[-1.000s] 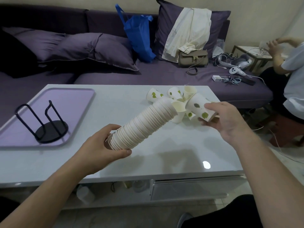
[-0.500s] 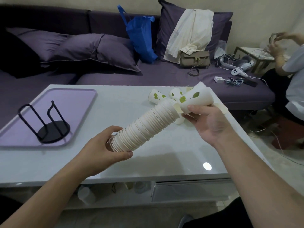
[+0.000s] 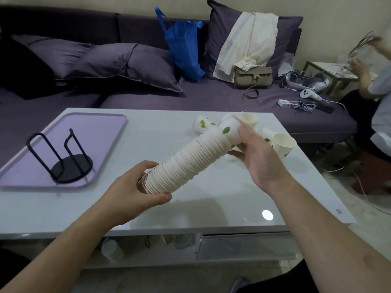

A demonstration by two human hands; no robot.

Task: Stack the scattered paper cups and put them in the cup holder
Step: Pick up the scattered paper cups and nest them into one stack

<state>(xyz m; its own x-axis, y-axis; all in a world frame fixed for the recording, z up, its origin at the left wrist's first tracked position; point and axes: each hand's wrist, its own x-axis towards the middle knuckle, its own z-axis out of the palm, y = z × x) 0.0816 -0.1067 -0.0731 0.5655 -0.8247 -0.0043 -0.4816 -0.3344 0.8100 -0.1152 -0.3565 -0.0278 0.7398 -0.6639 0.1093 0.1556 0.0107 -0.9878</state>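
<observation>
Midway over a pale counter (image 3: 211,204), a person holds a long stack of paper cups (image 3: 186,161) slanting up and away, the left hand (image 3: 135,191) curled round its near end, thumb beneath. The right hand (image 3: 258,157) is at the far end, its grip closed around the last cup (image 3: 229,130), which carries a green leaf print and sits on the stack's tip. Behind it, a few loose cups (image 3: 282,143) lie scattered near the counter's far right edge. Well to the left, a black wire cup holder (image 3: 63,161) stands on a lilac tray (image 3: 99,132). A purple sofa (image 3: 211,96) runs behind.
</observation>
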